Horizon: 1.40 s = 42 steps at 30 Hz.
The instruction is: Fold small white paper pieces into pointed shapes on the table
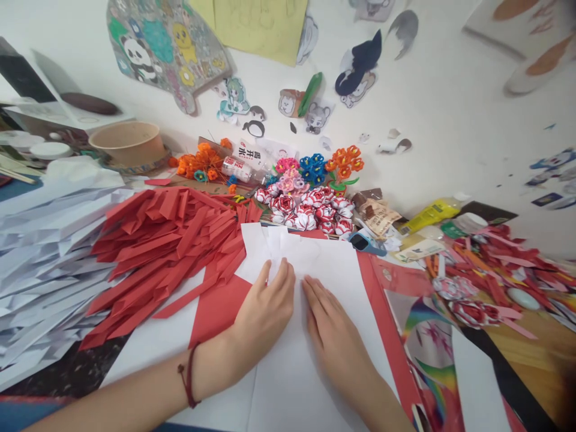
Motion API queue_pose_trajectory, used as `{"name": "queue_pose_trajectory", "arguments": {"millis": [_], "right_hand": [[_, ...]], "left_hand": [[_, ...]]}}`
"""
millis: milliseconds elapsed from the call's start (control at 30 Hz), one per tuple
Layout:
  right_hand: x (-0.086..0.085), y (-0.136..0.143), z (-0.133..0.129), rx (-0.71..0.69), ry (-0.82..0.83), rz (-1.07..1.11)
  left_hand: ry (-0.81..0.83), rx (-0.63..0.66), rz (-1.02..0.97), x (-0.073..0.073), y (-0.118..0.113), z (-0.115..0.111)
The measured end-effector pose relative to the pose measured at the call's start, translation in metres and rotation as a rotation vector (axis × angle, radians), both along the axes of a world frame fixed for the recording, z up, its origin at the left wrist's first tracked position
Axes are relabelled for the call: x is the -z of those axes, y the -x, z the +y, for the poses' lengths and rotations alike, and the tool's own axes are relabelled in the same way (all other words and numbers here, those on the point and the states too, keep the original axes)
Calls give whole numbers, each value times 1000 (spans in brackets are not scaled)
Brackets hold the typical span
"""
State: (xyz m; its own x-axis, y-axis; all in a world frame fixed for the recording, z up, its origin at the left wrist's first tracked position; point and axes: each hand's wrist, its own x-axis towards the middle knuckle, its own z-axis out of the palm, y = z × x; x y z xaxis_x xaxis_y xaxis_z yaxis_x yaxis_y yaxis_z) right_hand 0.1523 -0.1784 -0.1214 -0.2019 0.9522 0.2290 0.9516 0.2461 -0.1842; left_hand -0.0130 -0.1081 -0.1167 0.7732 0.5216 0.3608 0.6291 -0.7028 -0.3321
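Bent close over the work, our left hand (pixel 265 309) sets its fingertips on small white paper pieces (pixel 255 245) near the centre of the frame, at the far edge of a large white sheet (pixel 288 387). Whether that grip is pinching the paper or merely pressing it, we cannot tell, since the thumb is hidden. Our right hand (pixel 337 327) rests on the sheet just beside it, right of centre, fingers straight and together, its grip relaxed around nothing we can see. A dark red cord bracelet (pixel 191 375) circles our left wrist at lower centre-left.

Red paper (pixel 220 309) shows from under the white sheet on both sides. At centre-left we have a heap of folded red strips (pixel 148 240), next to folded white strips (pixel 36 270) along the left edge. Red-and-white flowers (pixel 306 215) cluster just above centre, with blue flowers (pixel 314 170) behind them. A blue watch (pixel 366 243) lies right of centre, below a yellow bottle (pixel 427 215). Red scraps (pixel 499 258) cover part of the table (pixel 535 354) at right. Cut-out drawings (pixel 317 116) dot the wall across the upper frame.
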Motion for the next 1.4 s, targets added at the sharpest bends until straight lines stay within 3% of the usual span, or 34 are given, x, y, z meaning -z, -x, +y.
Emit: {"name": "queue_pose_trajectory", "arguments": {"millis": [467,1000,1267,1400], "right_hand": [[-13,8,28,-2,-10,-187],[-8,-5,7,238,-155,-177],[-5,-11,5,301,-136,-147],[-1,-12,5,290,-153,-155]], "left_hand": [[34,-122,-27,-10,7,3],[55,-137,19,-12,6,4],[146,-64,-11,-19,11,14],[89,26,-24,-15,10,20]]}}
